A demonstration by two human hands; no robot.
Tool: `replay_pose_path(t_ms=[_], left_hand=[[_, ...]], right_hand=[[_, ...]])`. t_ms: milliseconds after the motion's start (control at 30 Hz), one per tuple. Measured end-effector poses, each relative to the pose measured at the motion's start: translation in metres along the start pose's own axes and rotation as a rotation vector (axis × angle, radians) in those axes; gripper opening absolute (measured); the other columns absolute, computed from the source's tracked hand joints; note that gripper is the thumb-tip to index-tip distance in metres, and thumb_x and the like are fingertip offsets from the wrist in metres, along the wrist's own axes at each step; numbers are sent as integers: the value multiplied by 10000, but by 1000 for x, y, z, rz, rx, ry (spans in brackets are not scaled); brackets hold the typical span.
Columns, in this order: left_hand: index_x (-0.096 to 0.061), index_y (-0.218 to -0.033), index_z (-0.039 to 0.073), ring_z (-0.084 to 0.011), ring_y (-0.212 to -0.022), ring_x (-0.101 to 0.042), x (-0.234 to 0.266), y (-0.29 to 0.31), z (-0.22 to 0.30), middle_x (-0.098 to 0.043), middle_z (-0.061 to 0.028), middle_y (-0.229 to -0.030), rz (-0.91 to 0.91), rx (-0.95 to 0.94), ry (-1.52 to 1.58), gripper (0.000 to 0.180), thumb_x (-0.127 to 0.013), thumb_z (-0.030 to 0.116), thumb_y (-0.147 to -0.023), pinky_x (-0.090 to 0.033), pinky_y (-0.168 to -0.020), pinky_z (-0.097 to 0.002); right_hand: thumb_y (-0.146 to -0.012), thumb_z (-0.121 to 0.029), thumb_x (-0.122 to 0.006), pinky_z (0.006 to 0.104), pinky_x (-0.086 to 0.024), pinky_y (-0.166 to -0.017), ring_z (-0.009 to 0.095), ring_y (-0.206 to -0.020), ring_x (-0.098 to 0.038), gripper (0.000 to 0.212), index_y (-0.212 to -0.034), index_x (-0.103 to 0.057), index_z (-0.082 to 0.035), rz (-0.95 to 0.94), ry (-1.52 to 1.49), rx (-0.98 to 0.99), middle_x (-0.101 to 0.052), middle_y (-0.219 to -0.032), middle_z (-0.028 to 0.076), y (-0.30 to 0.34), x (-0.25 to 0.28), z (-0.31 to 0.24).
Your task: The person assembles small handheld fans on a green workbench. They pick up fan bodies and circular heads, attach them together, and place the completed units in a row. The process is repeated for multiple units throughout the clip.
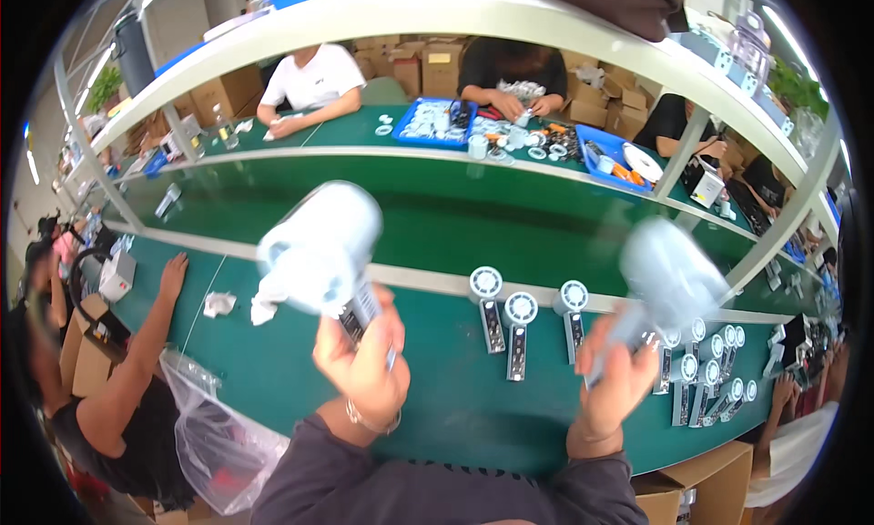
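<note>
My left hand [366, 366] is closed round the handle of a pale blue handheld fan [328, 238], its wide cylindrical head raised above the green bench. In my right hand [612, 393] is a second pale handheld fan [672, 275], gripped by its handle and smeared by motion. Between my hands, three similar fans [521, 308] lie on the bench, with spoked round faces up and dark inner parts showing in their handles. Several more fans [689, 370] lie grouped beyond my right hand. Crumpled white tissue [264, 308] lies close to the left fan's head.
A raised rail [437, 284] separates my bench [455, 425] from a green conveyor belt [455, 215]. Across it, people work beside blue trays [437, 124] of parts. A clear plastic bag [223, 443] hangs at left, near another person's arm [137, 370]. An open carton [706, 475] stands at lower right.
</note>
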State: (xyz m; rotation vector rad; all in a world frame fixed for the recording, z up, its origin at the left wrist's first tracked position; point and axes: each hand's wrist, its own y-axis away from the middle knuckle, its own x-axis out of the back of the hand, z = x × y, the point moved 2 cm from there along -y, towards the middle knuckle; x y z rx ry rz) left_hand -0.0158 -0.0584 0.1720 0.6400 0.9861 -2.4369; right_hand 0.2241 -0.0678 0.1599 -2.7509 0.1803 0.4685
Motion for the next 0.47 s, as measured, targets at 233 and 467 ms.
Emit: replay_pose_path(t_ms=[233, 467], left_hand=[[-496, -1038, -59, -131, -578, -484, 30, 2, -30, -559, -154, -869, -194, -251, -485, 279, -566, 25, -782, -414, -466, -256], [-404, -1228, -3, -139, -602, -502, 23, -11, 6, -525, -188, -933, -518, 404, 854, 506, -611, 252, -843, -389, -389, -196]], right_hand=[[-847, -100, -544, 211, -401, -569, 103, -651, -487, 160, -971, -480, -21, -133, 201, 37, -497, -765, 25, -33, -32, -17], [-840, -185, -604, 304, -410, -359, 239, -444, -493, 448, -1128, -381, 76, -761, -471, 493, -545, -748, 208, -2, 27, -68]])
